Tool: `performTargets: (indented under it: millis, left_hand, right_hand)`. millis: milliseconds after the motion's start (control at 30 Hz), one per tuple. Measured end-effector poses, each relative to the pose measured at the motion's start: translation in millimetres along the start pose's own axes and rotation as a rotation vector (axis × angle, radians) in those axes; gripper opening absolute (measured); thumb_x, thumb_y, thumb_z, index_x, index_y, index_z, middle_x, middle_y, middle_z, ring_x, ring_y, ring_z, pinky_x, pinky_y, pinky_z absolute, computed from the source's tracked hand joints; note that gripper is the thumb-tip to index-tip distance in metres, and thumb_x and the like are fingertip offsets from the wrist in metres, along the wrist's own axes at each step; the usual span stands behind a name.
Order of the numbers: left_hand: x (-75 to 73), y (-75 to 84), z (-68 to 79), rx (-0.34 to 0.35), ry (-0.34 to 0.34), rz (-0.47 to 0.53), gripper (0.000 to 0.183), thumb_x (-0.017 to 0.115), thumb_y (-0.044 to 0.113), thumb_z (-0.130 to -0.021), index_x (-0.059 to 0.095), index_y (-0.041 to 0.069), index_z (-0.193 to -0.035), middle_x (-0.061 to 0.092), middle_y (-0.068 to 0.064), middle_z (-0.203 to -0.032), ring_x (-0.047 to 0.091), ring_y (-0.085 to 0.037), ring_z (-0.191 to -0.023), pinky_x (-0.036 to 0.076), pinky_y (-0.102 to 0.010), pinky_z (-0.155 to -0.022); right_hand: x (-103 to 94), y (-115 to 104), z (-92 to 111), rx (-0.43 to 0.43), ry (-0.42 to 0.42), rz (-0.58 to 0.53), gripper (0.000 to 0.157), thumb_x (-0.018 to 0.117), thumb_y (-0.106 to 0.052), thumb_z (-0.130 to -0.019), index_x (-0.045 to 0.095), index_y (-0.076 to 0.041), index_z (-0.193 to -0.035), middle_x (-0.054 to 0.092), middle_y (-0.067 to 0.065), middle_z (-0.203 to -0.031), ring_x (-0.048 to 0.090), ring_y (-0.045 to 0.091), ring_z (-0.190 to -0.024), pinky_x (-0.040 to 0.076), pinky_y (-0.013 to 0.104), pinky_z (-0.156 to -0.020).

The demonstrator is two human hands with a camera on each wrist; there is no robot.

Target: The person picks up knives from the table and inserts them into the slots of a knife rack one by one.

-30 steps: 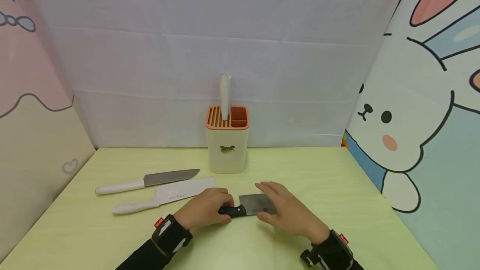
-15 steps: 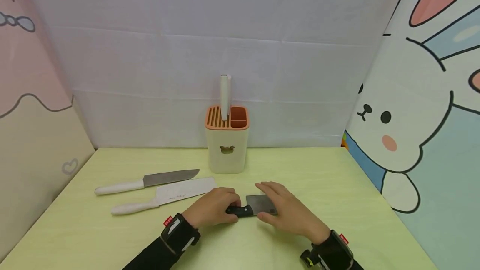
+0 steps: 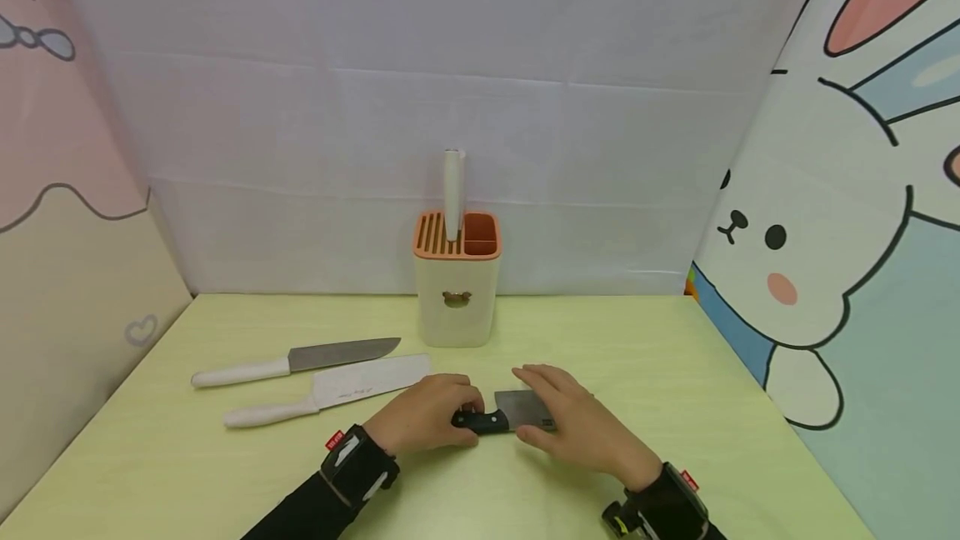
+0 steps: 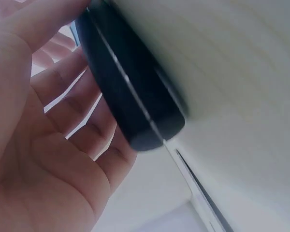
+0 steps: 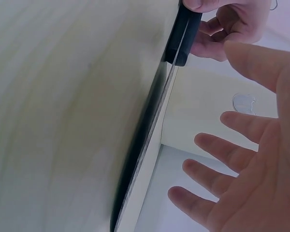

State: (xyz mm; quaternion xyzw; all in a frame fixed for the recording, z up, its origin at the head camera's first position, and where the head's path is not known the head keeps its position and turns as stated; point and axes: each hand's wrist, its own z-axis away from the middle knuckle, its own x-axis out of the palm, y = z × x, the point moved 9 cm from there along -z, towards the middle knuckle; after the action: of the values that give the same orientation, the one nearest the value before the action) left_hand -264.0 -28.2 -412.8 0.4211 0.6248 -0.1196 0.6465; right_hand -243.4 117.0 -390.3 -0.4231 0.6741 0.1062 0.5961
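A small cleaver [image 3: 527, 408] with a black riveted handle lies low over the table, its blade pointing right. My left hand [image 3: 429, 413] pinches the handle end between thumb and fingers. In the left wrist view the thumb passes over the black handle [image 4: 130, 87], with the fingers behind it. Spread and straight, my right hand [image 3: 576, 425] is at the blade's far end and hides its tip from the head camera. The right wrist view has those fingers [image 5: 227, 150] apart from the blade [image 5: 146, 142], which is seen edge-on.
Left of the hands lie a white-handled chef's knife [image 3: 345, 352] and a white cleaver [image 3: 371, 380]. Behind them a cream knife holder [image 3: 456, 307] with an orange slotted top stands by the back cloth, a white handle [image 3: 453, 190] upright in it.
My left hand and the cleaver slid a little to the right, bringing the blade further under the right hand. Over the last half second both hands have stayed nearly still.
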Motion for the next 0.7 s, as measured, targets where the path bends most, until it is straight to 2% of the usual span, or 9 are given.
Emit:
performTargets:
  millis: [267, 500, 700]
  left_hand:
    - [-13.0, -14.7, 9.1, -0.039, 0.030, -0.011, 0.044, 0.078, 0.046, -0.077, 0.065, 0.024, -0.113, 0.059, 0.010, -0.099, 0.056, -0.007, -0.085, 0.049, -0.026, -0.071]
    - [-35.8, -21.1, 22.1, -0.062, 0.113, -0.059, 0.057, 0.074, 0.056, -0.076, 0.061, 0.024, -0.122, 0.060, 0.005, -0.111, 0.057, -0.012, -0.094, 0.050, -0.032, -0.075]
    - [-52.3, -28.2, 32.3, -0.088, 0.181, -0.080, 0.069, 0.071, 0.065, -0.072, 0.056, 0.028, -0.128, 0.054, 0.009, -0.123, 0.054, -0.011, -0.104, 0.049, -0.035, -0.084]
  right_hand:
    - [1.8, -2.1, -2.5, 0.006, 0.000, -0.028, 0.071, 0.068, -0.040, -0.089, 0.029, -0.031, -0.147, 0.036, 0.000, -0.145, 0.035, 0.016, -0.130, 0.045, 0.040, -0.096]
    - [3.1, -18.0, -13.9, -0.092, 0.034, -0.003, 0.066, 0.069, -0.037, -0.089, 0.037, -0.021, -0.145, 0.040, 0.006, -0.142, 0.037, 0.019, -0.129, 0.045, 0.041, -0.095]
    - [7.7, -29.3, -29.6, -0.071, -0.026, -0.021, 0.059, 0.066, -0.037, -0.091, 0.043, -0.017, -0.141, 0.042, 0.007, -0.140, 0.039, 0.020, -0.127, 0.045, 0.042, -0.096]
